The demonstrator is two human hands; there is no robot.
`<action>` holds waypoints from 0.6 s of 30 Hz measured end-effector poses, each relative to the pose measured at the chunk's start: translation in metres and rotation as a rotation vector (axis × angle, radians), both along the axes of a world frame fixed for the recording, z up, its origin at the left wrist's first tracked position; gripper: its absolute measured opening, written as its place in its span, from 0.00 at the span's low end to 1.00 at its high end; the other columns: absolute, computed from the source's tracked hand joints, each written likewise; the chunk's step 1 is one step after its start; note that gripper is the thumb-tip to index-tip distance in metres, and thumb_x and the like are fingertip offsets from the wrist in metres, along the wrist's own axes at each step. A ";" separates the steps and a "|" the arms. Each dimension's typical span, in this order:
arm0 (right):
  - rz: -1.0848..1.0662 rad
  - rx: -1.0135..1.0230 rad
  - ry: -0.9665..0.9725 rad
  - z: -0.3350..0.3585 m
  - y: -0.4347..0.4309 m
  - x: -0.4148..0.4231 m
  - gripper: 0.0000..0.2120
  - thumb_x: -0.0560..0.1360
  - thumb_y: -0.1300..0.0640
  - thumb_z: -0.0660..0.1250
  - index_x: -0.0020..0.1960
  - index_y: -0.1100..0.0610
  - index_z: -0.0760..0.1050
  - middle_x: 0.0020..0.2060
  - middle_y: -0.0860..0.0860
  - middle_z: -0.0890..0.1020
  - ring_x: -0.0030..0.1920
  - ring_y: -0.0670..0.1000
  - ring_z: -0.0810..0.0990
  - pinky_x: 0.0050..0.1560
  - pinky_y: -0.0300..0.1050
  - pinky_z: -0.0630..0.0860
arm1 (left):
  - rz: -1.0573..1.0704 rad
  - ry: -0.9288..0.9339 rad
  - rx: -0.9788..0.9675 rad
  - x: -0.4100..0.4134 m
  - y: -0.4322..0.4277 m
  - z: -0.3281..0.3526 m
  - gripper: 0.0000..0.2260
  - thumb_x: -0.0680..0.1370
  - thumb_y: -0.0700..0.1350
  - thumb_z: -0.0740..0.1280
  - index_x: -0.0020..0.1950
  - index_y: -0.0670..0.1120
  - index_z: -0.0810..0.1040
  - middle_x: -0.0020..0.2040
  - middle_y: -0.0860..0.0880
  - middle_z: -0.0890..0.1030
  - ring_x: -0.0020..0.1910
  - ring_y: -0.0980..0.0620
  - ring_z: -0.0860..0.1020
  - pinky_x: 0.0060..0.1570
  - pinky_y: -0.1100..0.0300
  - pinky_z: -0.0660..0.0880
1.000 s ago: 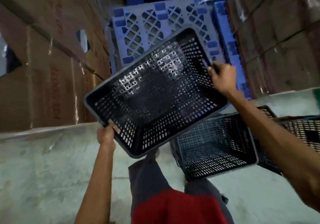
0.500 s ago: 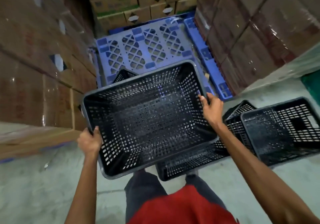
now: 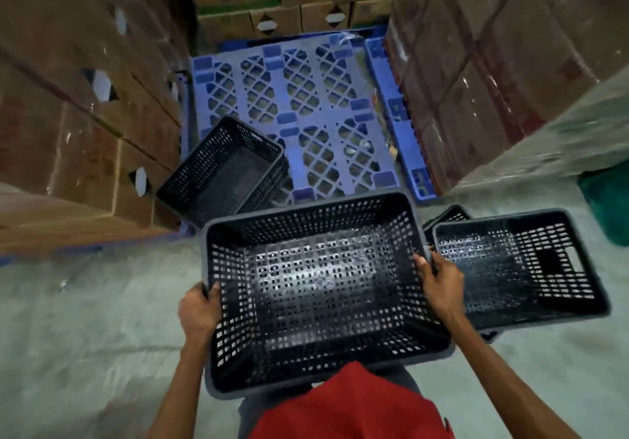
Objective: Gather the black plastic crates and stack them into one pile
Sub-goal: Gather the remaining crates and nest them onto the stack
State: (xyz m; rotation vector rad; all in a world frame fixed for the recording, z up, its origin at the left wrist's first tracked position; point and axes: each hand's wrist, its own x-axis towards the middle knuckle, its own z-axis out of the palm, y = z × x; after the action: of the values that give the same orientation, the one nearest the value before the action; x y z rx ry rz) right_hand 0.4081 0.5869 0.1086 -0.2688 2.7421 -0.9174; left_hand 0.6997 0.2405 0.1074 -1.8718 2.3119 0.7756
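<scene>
I hold a black perforated plastic crate point(image 3: 316, 289) level in front of my body, open side up. My left hand point(image 3: 197, 312) grips its left rim and my right hand point(image 3: 439, 282) grips its right rim. A second black crate point(image 3: 517, 268) sits on the floor just right of it, with another crate's corner point(image 3: 452, 215) showing behind it. A third black crate point(image 3: 224, 173) lies tilted at the front left corner of the blue pallet point(image 3: 306, 105).
Tall stacks of shrink-wrapped cardboard boxes point(image 3: 75, 98) wall in the left, with more boxes point(image 3: 493, 64) on the right and at the back. A green object point(image 3: 609, 200) stands at the right edge. Bare concrete floor point(image 3: 85, 336) spreads to my left.
The held crate has swung from a steep tilt to level and come down closer to my body. The view has tipped down, so the crate on the pallet's corner now shows.
</scene>
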 end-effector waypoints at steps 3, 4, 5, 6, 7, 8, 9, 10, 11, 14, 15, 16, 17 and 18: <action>0.014 0.069 -0.027 -0.013 0.019 -0.007 0.12 0.79 0.50 0.65 0.45 0.58 0.80 0.28 0.59 0.80 0.31 0.60 0.79 0.30 0.52 0.73 | -0.010 -0.004 0.050 -0.002 0.023 -0.008 0.16 0.79 0.46 0.67 0.42 0.33 0.78 0.39 0.32 0.82 0.40 0.33 0.81 0.37 0.48 0.74; 0.031 0.083 -0.042 -0.019 0.024 -0.009 0.13 0.79 0.49 0.64 0.43 0.56 0.79 0.28 0.58 0.80 0.31 0.59 0.79 0.30 0.53 0.74 | -0.009 0.001 0.057 -0.003 0.028 -0.012 0.16 0.79 0.46 0.67 0.42 0.32 0.78 0.39 0.32 0.82 0.40 0.33 0.81 0.37 0.47 0.74; 0.038 0.088 -0.055 -0.022 0.026 -0.011 0.13 0.79 0.48 0.64 0.42 0.55 0.78 0.27 0.57 0.80 0.30 0.59 0.79 0.31 0.53 0.74 | -0.011 0.000 0.066 -0.004 0.031 -0.014 0.16 0.79 0.46 0.67 0.42 0.33 0.78 0.40 0.32 0.82 0.40 0.33 0.81 0.38 0.47 0.75; 0.041 0.097 -0.067 -0.024 0.027 -0.013 0.13 0.79 0.48 0.64 0.41 0.55 0.77 0.27 0.57 0.79 0.30 0.59 0.79 0.31 0.53 0.74 | -0.010 -0.002 0.071 -0.005 0.033 -0.016 0.16 0.79 0.46 0.67 0.42 0.33 0.78 0.40 0.32 0.82 0.41 0.33 0.81 0.38 0.47 0.74; 0.048 0.113 -0.074 -0.026 0.028 -0.017 0.13 0.79 0.49 0.64 0.41 0.56 0.77 0.27 0.57 0.80 0.31 0.59 0.79 0.32 0.53 0.74 | -0.003 -0.008 0.074 -0.007 0.036 -0.018 0.16 0.80 0.47 0.66 0.42 0.33 0.78 0.41 0.32 0.82 0.42 0.33 0.81 0.38 0.48 0.74; 0.052 0.127 -0.076 -0.029 0.027 -0.021 0.12 0.79 0.50 0.65 0.41 0.57 0.78 0.28 0.57 0.81 0.32 0.59 0.80 0.33 0.52 0.74 | 0.001 -0.013 0.073 -0.010 0.035 -0.019 0.16 0.80 0.47 0.66 0.42 0.33 0.78 0.42 0.31 0.82 0.42 0.33 0.81 0.38 0.49 0.73; 0.058 0.131 -0.080 -0.031 0.026 -0.025 0.12 0.79 0.51 0.65 0.41 0.57 0.78 0.29 0.57 0.81 0.32 0.59 0.80 0.33 0.51 0.74 | -0.001 -0.017 0.074 -0.012 0.035 -0.022 0.17 0.80 0.47 0.66 0.42 0.33 0.77 0.41 0.31 0.82 0.43 0.33 0.81 0.38 0.49 0.73; 0.067 0.124 -0.084 -0.031 0.023 -0.028 0.11 0.78 0.51 0.65 0.40 0.56 0.77 0.29 0.56 0.81 0.32 0.58 0.80 0.33 0.50 0.73 | -0.006 -0.008 0.071 -0.014 0.034 -0.023 0.17 0.80 0.47 0.66 0.41 0.33 0.77 0.41 0.32 0.82 0.42 0.33 0.81 0.38 0.48 0.73; 0.083 0.116 -0.087 -0.033 0.021 -0.031 0.11 0.78 0.52 0.65 0.39 0.54 0.74 0.29 0.54 0.79 0.32 0.57 0.79 0.32 0.48 0.71 | -0.008 -0.001 0.070 -0.016 0.033 -0.026 0.17 0.80 0.47 0.66 0.40 0.33 0.76 0.40 0.32 0.82 0.42 0.33 0.81 0.38 0.48 0.73; 0.105 0.097 -0.086 -0.034 0.011 -0.040 0.11 0.79 0.54 0.65 0.38 0.53 0.71 0.28 0.53 0.74 0.31 0.55 0.74 0.33 0.45 0.65 | -0.010 0.007 0.061 -0.025 0.027 -0.027 0.16 0.80 0.47 0.66 0.40 0.34 0.76 0.40 0.32 0.82 0.41 0.33 0.81 0.38 0.48 0.73; 0.105 0.099 -0.087 -0.035 0.008 -0.044 0.11 0.79 0.54 0.65 0.39 0.55 0.73 0.29 0.54 0.76 0.32 0.55 0.75 0.33 0.46 0.66 | -0.015 0.007 0.053 -0.028 0.023 -0.028 0.16 0.80 0.47 0.66 0.39 0.34 0.76 0.39 0.31 0.81 0.41 0.33 0.81 0.39 0.48 0.74; 0.112 0.104 -0.083 -0.038 0.006 -0.048 0.11 0.79 0.54 0.65 0.41 0.58 0.75 0.30 0.56 0.78 0.32 0.57 0.77 0.33 0.47 0.68 | -0.019 0.004 0.050 -0.031 0.021 -0.030 0.16 0.80 0.46 0.66 0.39 0.34 0.76 0.39 0.31 0.81 0.41 0.33 0.81 0.39 0.47 0.74; 0.120 0.103 -0.076 -0.039 0.003 -0.052 0.11 0.79 0.54 0.64 0.43 0.60 0.76 0.31 0.58 0.80 0.33 0.58 0.78 0.33 0.49 0.70 | -0.027 -0.001 0.048 -0.035 0.017 -0.030 0.16 0.80 0.47 0.66 0.40 0.34 0.76 0.40 0.31 0.81 0.41 0.33 0.81 0.39 0.47 0.75; 0.129 0.102 -0.075 -0.041 0.001 -0.057 0.12 0.79 0.53 0.64 0.44 0.61 0.77 0.32 0.59 0.80 0.34 0.59 0.78 0.34 0.50 0.72 | -0.033 -0.007 0.048 -0.038 0.014 -0.030 0.16 0.80 0.47 0.66 0.41 0.34 0.76 0.41 0.31 0.82 0.42 0.33 0.81 0.40 0.46 0.75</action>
State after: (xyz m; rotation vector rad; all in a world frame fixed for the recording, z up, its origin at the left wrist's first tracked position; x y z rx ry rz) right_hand 0.3515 0.5879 0.0675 -0.3788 2.6571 -0.7362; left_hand 0.6615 0.2546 0.0776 -1.8088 2.2925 0.8117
